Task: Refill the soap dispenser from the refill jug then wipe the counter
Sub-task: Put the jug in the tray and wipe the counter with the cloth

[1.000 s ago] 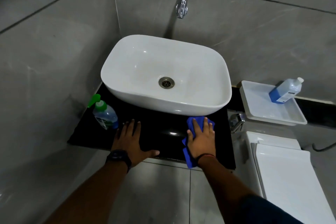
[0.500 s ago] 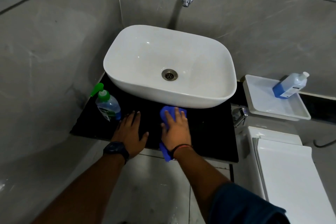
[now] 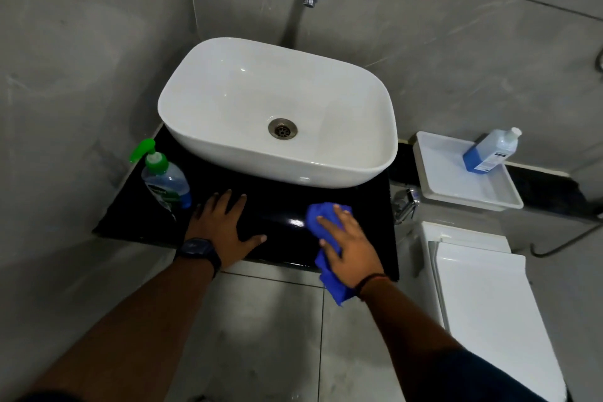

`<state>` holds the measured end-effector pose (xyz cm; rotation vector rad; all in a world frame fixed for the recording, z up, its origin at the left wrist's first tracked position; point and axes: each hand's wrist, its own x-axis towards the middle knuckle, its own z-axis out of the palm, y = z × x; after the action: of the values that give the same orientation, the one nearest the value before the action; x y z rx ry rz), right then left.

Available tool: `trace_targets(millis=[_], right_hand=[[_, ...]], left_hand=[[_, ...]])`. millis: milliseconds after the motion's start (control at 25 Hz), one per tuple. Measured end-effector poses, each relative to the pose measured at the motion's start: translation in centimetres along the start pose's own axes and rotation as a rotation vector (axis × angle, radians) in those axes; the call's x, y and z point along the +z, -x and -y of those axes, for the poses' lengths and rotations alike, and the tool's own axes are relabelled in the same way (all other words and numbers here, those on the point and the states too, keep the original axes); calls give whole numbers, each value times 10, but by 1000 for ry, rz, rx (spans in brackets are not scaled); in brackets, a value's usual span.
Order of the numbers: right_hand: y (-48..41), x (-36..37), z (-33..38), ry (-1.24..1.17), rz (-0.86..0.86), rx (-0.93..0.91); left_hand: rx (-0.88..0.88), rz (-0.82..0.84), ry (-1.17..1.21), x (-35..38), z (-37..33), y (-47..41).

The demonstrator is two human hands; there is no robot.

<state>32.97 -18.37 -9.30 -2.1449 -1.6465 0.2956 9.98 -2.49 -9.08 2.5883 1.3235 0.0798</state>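
Right hand (image 3: 350,245), fingers straight, pressed a blue cloth (image 3: 318,215) to the black desk (image 3: 280,215) to wipe it; left hand (image 3: 225,228) lay spread flat, apparently bracing, near the soap dispenser (image 3: 164,179), refill jug (image 3: 489,153) parked in a tray (image 3: 437,170)

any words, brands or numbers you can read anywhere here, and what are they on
No text here can be read with certainty.
Soap dispenser: the label has a green logo, too blurred to read.
Refill jug: the white label has dark lines of print, too small to read.
Wristwatch: the face is dark and no digits show.
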Motion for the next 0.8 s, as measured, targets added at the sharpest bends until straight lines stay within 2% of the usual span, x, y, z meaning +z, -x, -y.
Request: trace_targets(millis=[160, 280, 400, 600, 800], right_hand=[[3, -8, -24, 44, -171, 476], [-20, 9, 5, 95, -235, 594], [-45, 33, 47, 95, -162, 488], [-69, 64, 112, 10, 7, 176], [-54, 42, 87, -143, 169, -161]], left_hand=[[-12, 25, 12, 0, 6, -3], [-9, 30, 9, -1, 7, -4], [31, 0, 16, -3, 6, -3], [75, -34, 74, -4, 15, -4], [90, -65, 26, -1, 14, -6]])
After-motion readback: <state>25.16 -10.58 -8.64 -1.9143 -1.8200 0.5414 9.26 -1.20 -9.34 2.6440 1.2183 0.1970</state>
